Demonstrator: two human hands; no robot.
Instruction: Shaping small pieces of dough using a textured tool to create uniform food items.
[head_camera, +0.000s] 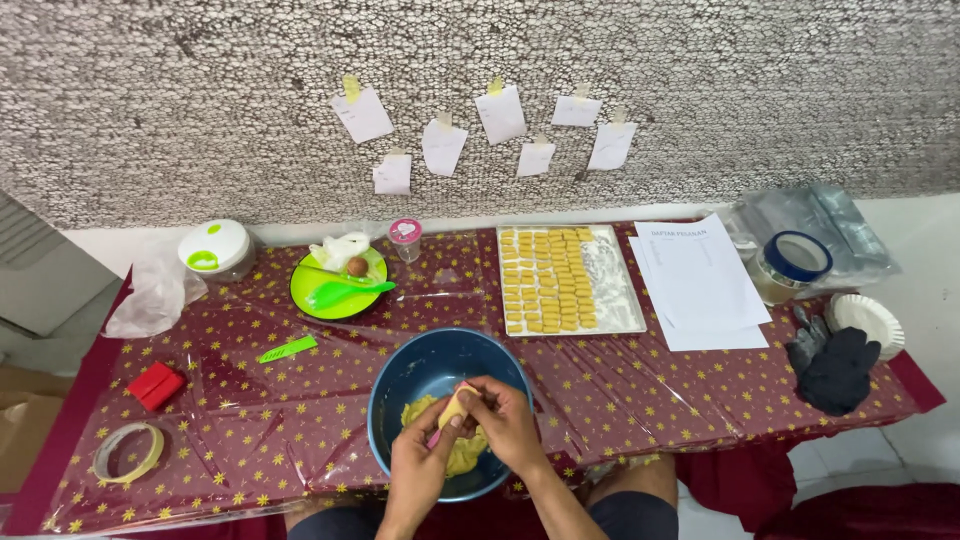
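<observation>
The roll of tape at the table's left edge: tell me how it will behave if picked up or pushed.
The roll of tape is a thin open ring, so it is probably light. It lies flat, so a push would likely slide it on the glossy plastic table cover rather than roll it. On edge, it might roll.

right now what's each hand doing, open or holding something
Left hand: closed on the piece of yellow dough, over the blue bowl.
Right hand: closed on the same piece, fingers pinching it.
</observation>
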